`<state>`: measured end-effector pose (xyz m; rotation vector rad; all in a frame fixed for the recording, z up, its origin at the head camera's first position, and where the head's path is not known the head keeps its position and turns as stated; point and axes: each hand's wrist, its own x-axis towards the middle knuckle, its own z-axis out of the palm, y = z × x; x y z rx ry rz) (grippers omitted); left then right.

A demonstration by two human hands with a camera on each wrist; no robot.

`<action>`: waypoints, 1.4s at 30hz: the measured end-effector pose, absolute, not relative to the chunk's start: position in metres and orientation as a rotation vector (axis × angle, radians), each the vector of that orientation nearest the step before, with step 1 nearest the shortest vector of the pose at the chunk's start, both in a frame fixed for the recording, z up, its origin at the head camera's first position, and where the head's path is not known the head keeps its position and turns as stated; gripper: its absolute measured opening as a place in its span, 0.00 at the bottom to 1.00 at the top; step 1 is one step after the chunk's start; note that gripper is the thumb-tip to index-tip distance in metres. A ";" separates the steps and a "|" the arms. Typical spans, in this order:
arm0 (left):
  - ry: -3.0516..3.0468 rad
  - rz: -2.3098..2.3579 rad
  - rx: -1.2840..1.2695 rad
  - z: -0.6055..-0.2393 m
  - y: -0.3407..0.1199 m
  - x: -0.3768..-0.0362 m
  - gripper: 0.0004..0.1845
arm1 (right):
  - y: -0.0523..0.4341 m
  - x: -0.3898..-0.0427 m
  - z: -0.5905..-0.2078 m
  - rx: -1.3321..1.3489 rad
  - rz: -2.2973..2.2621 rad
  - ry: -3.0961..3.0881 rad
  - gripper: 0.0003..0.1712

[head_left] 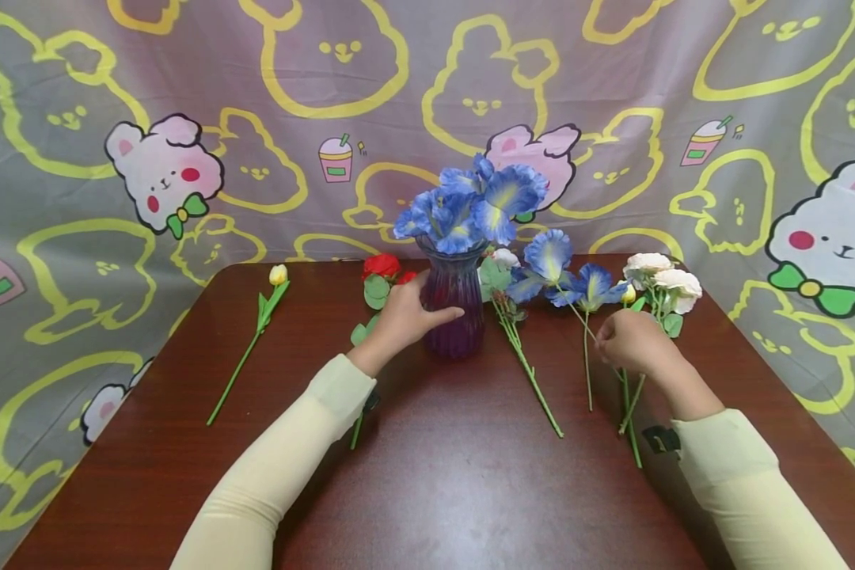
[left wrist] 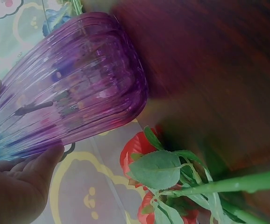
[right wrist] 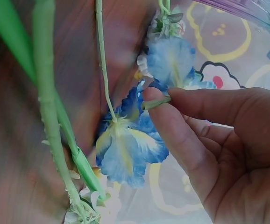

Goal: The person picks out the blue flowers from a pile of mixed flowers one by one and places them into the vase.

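Note:
A ribbed purple-blue glass vase (head_left: 456,317) stands upright near the back of the table, with several blue irises (head_left: 499,202) in its mouth. My left hand (head_left: 402,317) grips the vase's side, its thumb across the front. In the left wrist view the vase's clear purple base (left wrist: 107,70) shows beyond the fingers. Between thumb and index finger, my right hand (head_left: 634,342) pinches the stem end of a blue iris (head_left: 547,255), whose bloom points toward the vase. Another blue iris (head_left: 594,286) lies beside it, its stem reaching toward the front.
Pale pink roses (head_left: 673,286) and a yellow tulip (head_left: 628,293) lie by the right hand. A white rose's green stem (head_left: 530,378) lies right of the vase. Red roses (head_left: 381,267) are behind the left hand; one tulip (head_left: 278,275) lies far left. A patterned curtain (head_left: 370,95) hangs behind.

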<state>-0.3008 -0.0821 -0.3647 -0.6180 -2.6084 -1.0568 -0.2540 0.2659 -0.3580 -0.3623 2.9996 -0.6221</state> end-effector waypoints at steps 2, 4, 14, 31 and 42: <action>-2.611 -1.061 -0.616 -0.365 -0.082 -0.301 0.40 | 0.266 -0.254 -0.357 -0.358 -0.651 3.003 0.11; -2.614 -1.065 -0.613 -0.365 -0.082 -0.301 0.40 | 0.266 -0.254 -0.356 -0.346 -0.683 3.009 0.10; -2.602 -1.055 -0.625 -0.366 -0.082 -0.302 0.40 | 0.265 -0.254 -0.352 -0.305 -0.780 3.045 0.09; -2.597 -1.042 -0.623 -0.367 -0.082 -0.302 0.39 | 0.254 -0.255 -0.341 -0.245 -0.974 3.261 0.09; -2.621 -1.058 -0.613 -0.366 -0.082 -0.302 0.41 | 0.243 -0.252 -0.330 -0.114 -1.271 3.347 0.12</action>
